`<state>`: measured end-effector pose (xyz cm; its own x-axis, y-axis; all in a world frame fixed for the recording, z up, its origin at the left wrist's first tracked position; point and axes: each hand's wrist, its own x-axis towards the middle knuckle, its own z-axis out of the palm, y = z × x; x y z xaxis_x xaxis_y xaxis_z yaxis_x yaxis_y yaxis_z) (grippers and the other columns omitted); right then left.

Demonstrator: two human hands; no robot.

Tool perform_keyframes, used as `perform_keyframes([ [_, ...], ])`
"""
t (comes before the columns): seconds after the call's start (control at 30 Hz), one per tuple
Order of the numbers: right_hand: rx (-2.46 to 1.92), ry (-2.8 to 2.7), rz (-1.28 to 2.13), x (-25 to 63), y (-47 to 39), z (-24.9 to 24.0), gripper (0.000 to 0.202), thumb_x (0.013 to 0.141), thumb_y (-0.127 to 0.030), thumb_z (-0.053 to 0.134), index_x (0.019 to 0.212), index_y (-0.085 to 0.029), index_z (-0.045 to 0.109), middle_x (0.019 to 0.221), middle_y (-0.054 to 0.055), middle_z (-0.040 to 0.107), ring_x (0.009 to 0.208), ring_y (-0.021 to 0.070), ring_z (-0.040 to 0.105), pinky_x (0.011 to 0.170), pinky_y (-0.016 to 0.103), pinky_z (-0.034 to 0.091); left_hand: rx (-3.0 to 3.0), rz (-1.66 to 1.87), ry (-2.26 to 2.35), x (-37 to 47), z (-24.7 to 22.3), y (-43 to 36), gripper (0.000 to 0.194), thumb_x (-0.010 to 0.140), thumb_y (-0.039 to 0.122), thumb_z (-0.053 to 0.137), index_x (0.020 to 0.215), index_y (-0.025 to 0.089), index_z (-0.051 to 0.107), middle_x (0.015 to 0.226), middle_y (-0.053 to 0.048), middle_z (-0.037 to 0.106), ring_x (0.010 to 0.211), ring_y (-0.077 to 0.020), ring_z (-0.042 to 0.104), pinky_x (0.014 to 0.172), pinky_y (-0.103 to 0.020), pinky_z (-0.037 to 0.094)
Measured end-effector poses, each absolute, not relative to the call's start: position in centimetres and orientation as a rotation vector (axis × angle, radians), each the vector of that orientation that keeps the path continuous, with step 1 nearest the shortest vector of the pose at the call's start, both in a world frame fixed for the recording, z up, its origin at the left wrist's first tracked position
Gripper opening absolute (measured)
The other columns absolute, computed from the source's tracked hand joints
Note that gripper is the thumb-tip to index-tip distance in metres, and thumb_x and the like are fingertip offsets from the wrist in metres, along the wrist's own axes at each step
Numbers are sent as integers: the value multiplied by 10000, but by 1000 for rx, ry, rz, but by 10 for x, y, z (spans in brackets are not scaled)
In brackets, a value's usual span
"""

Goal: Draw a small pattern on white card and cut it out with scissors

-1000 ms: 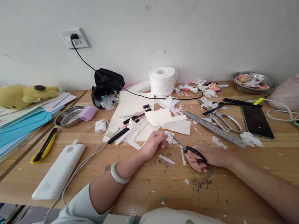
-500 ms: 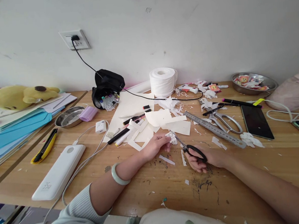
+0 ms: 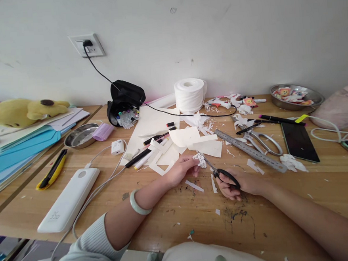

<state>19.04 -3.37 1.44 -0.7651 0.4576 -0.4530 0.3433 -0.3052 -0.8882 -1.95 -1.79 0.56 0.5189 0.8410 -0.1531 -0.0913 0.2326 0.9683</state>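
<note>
My left hand point(image 3: 182, 170) pinches a small piece of white paper point(image 3: 201, 160) with black line drawing on it, held just above the wooden table point(image 3: 156, 223). My right hand point(image 3: 230, 185) is wrapped round the black handles of a pair of scissors point(image 3: 228, 178). The scissor blades point up and left and meet the right edge of the drawn paper. Narrow paper strips point(image 3: 194, 186) lie on the table below and between my hands. Beyond them are cut white sheets point(image 3: 206, 147).
Behind are markers point(image 3: 138, 158), a black pen case point(image 3: 126, 95) and a white tissue roll point(image 3: 190, 95). At right lie a steel ruler point(image 3: 249, 151), larger scissors point(image 3: 265, 142) and a phone point(image 3: 300, 141). A power bank point(image 3: 68, 201) and yellow cutter point(image 3: 52, 170) are at left.
</note>
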Motion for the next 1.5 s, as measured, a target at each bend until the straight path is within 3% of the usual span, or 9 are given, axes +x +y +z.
perform_keyframes([
  [0.27, -1044, -1786, 2236, 192, -33, 16, 521, 748, -687, 429, 572, -209, 322, 356, -85, 307, 349, 71, 336, 345, 192, 330, 1188, 729, 757, -24, 3, -16, 345, 733, 328, 524, 465, 176, 370, 428, 45, 365, 430, -72, 289, 506, -274, 224],
  [0.5, -1041, -1811, 2282, 191, -33, 19, 573, 699, -767, 402, 594, -210, 316, 385, -90, 319, 355, 55, 284, 362, 194, 304, 1179, 737, 772, -23, 3, -16, 357, 716, 335, 519, 453, 184, 331, 409, 54, 317, 417, -64, 256, 489, -274, 195],
  [0.97, -1042, -1773, 2281, 192, -33, 13, 547, 732, -738, 399, 618, -210, 317, 406, -90, 314, 364, 57, 278, 360, 192, 301, 1082, 863, 855, -20, 10, -16, 334, 689, 343, 536, 473, 185, 337, 444, 56, 316, 430, -71, 306, 494, -263, 222],
  [1.17, -1095, -1796, 2243, 190, -34, 19, 589, 702, -786, 370, 601, -209, 318, 383, -94, 297, 361, 62, 302, 364, 193, 320, 1191, 766, 878, -20, 9, -15, 352, 741, 404, 529, 492, 157, 501, 447, 8, 472, 469, -99, 404, 536, -263, 290],
  [1.5, -1054, -1792, 2257, 189, -35, 19, 586, 688, -777, 407, 588, -207, 318, 370, -94, 304, 361, 61, 321, 365, 191, 328, 1209, 731, 819, -22, 6, -16, 369, 744, 380, 552, 459, 163, 467, 399, 26, 438, 423, -83, 350, 525, -264, 271],
])
